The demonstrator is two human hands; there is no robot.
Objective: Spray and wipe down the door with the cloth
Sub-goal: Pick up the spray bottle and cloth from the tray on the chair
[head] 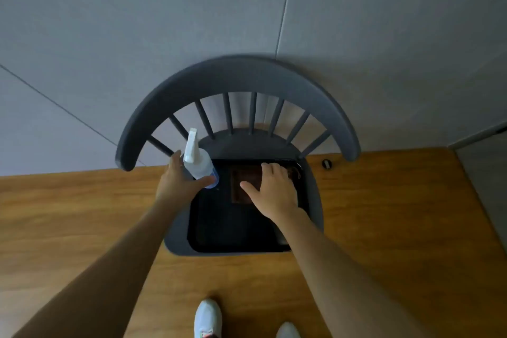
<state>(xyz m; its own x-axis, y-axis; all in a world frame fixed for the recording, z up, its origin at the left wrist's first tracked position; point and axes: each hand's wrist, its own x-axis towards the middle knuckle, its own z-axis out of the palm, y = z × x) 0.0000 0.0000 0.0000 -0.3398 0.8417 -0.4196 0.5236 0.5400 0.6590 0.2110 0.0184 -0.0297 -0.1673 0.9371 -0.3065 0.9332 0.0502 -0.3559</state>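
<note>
A person is standing over a dark grey chair (238,74) with a curved spindle back, looking straight down at its seat. A black tray (227,230) is sitting on the seat, filling most of it.

The left hand (181,181) is reaching to the tray's 10 o'clock corner and wrapping around a clear spray bottle (199,163) with a white trigger head; thumb and fingers are curling round the bottle's body, so the hand is clamped on it. The bottle is tilting, with its nozzle pointing away towards 12 o'clock, over the tray's left rim.

The right hand (274,189) is lying flat over a dark brown cloth (242,186) folded in the tray's upper half, around 1 o'clock from the tray's centre. Its fingers are spread apart and fairly straight, resting on the cloth rather than gripping it; whether they are pressing down I cannot tell.

The chair is standing on a wooden floor (384,228), its back close to a pale grey panelled wall (164,22) at 12 o'clock. Two light-coloured shoes (207,318) are showing at 6 o'clock, just below the chair
</note>
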